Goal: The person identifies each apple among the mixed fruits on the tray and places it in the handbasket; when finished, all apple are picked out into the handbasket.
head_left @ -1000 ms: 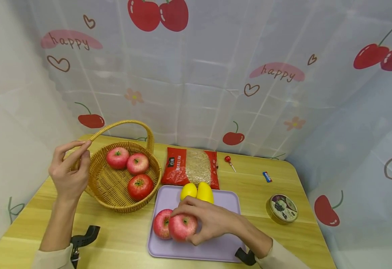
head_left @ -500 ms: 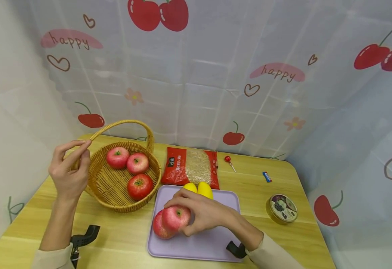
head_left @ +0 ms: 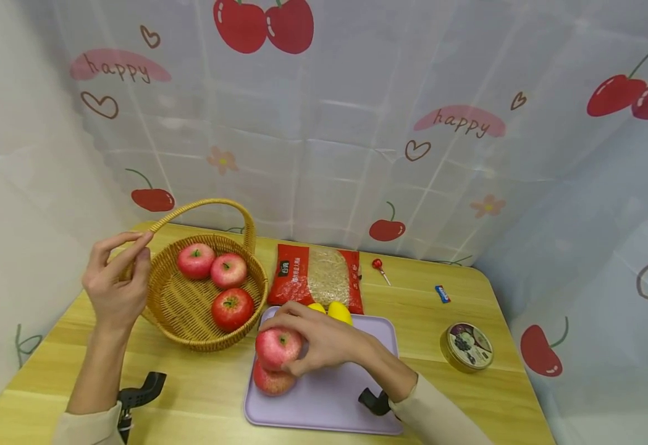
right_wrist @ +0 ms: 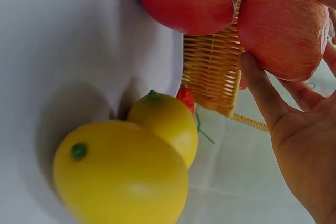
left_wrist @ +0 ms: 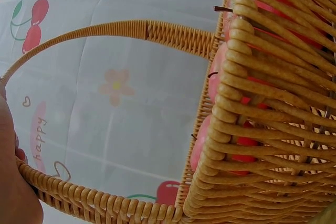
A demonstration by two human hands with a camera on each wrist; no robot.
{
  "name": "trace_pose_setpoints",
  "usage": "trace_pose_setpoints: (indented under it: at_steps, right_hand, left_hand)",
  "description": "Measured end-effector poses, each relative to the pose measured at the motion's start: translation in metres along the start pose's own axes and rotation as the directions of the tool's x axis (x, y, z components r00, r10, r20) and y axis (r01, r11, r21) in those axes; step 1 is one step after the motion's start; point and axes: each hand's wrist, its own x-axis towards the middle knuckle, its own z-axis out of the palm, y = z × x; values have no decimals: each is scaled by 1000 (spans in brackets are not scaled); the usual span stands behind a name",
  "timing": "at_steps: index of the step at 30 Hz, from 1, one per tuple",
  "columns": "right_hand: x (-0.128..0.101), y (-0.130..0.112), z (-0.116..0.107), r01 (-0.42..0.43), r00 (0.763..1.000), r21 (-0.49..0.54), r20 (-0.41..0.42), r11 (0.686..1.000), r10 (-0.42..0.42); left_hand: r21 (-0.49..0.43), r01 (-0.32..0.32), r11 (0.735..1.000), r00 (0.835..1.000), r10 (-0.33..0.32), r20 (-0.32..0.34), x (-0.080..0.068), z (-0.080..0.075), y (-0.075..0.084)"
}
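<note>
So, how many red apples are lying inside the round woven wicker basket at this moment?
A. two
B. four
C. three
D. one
C: the head view shows three red apples inside the round woven wicker basket, while the right hand grips a fourth red apple above the lilac plastic tray, and a fifth apple lies on that tray.

A red bag (head_left: pixel 317 279) of pale grain lies flat at the table's (head_left: pixel 212 383) back edge. Right of it lies a red lollipop (head_left: pixel 380 268), then a small blue wrapper (head_left: pixel 442 293), perhaps a candy. A round tin (head_left: pixel 467 346) sits near the right edge. Two lemons (right_wrist: pixel 131 166) touch on the tray (head_left: pixel 335 402), behind them a cherry-print curtain (head_left: pixel 357 136)
</note>
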Motion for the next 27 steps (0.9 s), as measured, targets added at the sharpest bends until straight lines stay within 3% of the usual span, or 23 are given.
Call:
trace_pose_setpoints:
  at_steps: [16, 27]
  right_hand:
    - [35, -7, -6, 67, 997, -45, -30, 997, -68]
    - [53, -9, -6, 58, 998, -71, -25, 996, -60]
  left_hand:
    - [-1, -4, 1000, 1000, 4, 4, -2, 0, -3]
    - [1, -14, 1000, 1000, 14, -4, 0, 1, 1]
